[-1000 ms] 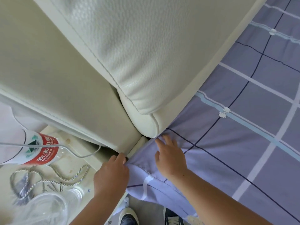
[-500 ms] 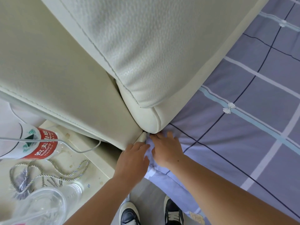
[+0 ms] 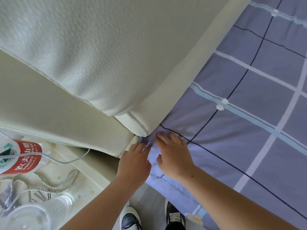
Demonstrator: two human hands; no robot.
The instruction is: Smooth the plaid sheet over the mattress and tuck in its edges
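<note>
Lilac-grey cloth with white, pale blue and dark lines fills the right half of the head view: it is the plaid sheet (image 3: 249, 130), spread flat on the bed, so the mattress under it is hidden. Its corner lies at the foot of the cream padded headboard (image 3: 99, 55), where the cloth is bunched into small folds, and the side edge hangs loose down toward the floor.

The right hand (image 3: 172, 155) lies on the sheet at this corner. Its fingers (image 3: 163, 136) are straight and spread, they press the cloth flat and do not grasp it. The left hand (image 3: 134, 163) is just beside it and reaches with its fingers into the bunched cloth at the gap next to the headboard. The tips are blurred, so I cannot tell if they pinch the cloth or only push it.

On the left stands a cream nightstand (image 3: 83, 171). A clear bottle with a red label (image 3: 25, 155) is on it; what is inside I cannot tell. A thin white cable (image 3: 66, 161) crosses in front of the bottle. Near it lies a twisted cord (image 3: 49, 181) in loops. At the lower left corner is a clear plastic container (image 3: 33, 216), very blurred, and its content cannot be seen.

Below the hands, two dark shoes with white soles (image 3: 131, 218) stand on the grey floor.
</note>
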